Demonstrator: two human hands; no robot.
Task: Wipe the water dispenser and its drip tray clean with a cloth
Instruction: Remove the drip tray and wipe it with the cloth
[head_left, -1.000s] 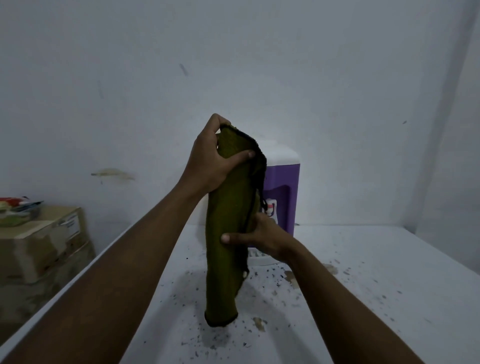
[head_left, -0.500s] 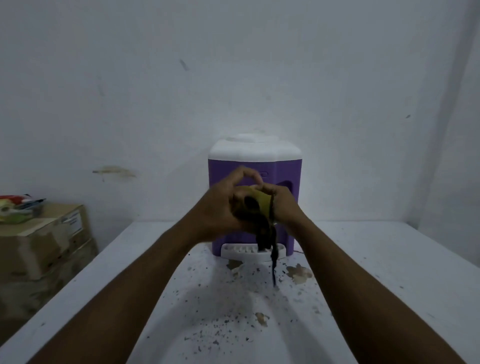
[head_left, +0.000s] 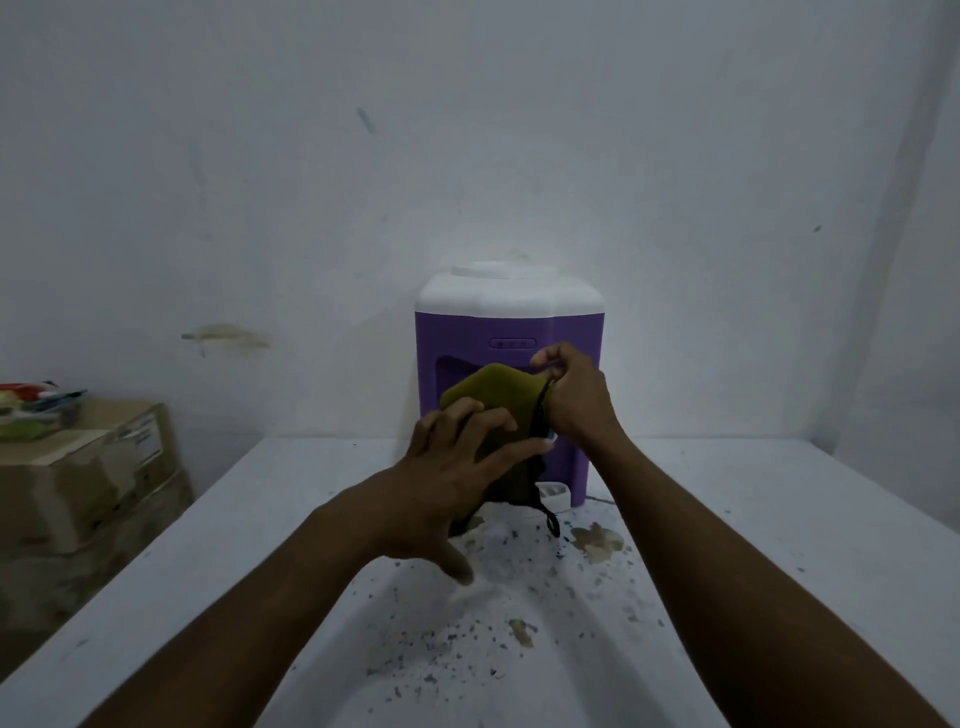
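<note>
Nearest the viewer, a white desk (head_left: 779, 545) carries dark specks (head_left: 441, 639) and brownish stains (head_left: 597, 540), densest just in front of the water dispenser (head_left: 467, 332). Two bare forearms reach toward the dispenser. The left hand (head_left: 457, 467), fingers spread and thumb pointing down, lies flat against an olive-green cloth (head_left: 493, 395) held in front of the dispenser's lower face. The right hand (head_left: 571, 400), slightly higher and to the right, pinches the cloth's upper right edge with curled fingers. A dark cord (head_left: 551, 522) hangs from the cloth's lower edge, before the dispenser's base. The white drip tray (head_left: 553, 493) shows partly at the dispenser's foot, right of the cloth. The dispenser, purple with a white top, stands upright at the desk's back edge against a pale wall (head_left: 519, 130). Well to its left stands a cardboard box (head_left: 104, 467), off the desk.
</note>
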